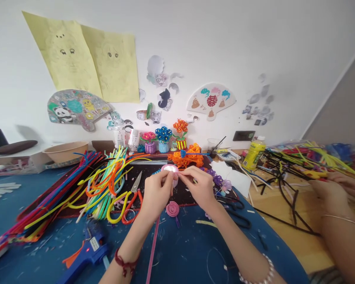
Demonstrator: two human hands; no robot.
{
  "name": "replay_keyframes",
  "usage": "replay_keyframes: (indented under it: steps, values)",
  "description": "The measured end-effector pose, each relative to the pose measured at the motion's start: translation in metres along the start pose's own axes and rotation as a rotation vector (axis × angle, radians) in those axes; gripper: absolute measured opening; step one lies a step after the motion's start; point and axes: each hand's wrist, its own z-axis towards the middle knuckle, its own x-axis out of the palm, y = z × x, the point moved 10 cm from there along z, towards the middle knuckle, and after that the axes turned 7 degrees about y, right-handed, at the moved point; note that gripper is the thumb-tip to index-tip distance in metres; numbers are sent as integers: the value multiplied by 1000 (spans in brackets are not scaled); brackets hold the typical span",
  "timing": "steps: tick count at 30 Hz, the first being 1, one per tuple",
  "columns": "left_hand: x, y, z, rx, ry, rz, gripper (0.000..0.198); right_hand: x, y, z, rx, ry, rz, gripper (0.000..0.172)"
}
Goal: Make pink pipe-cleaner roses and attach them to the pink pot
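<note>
In the middle of the head view, my left hand and my right hand meet with fingertips pinched. Between them is a small round pink pot with a white inside, its side partly hidden by my fingers. Both hands grip the pink pipe cleaner at its rim. A long pink pipe cleaner runs from below my left hand towards the front edge. Just below my hands lies a flat pink spiral coil with a purple piece beneath it. Scissors with red and yellow handles lie left of my left hand.
A blue glue gun with its light on lies front left. Bundles of coloured pipe cleaners spread behind it. Potted pipe-cleaner flowers stand at the wall. A yellow bottle and another person's hands are at right.
</note>
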Motion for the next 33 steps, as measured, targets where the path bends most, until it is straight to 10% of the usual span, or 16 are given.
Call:
replay_keyframes:
  steps: [33]
  values:
    - [-24,25,-7,-73,-135,143,30,36,18,1,-108,146,-246,31]
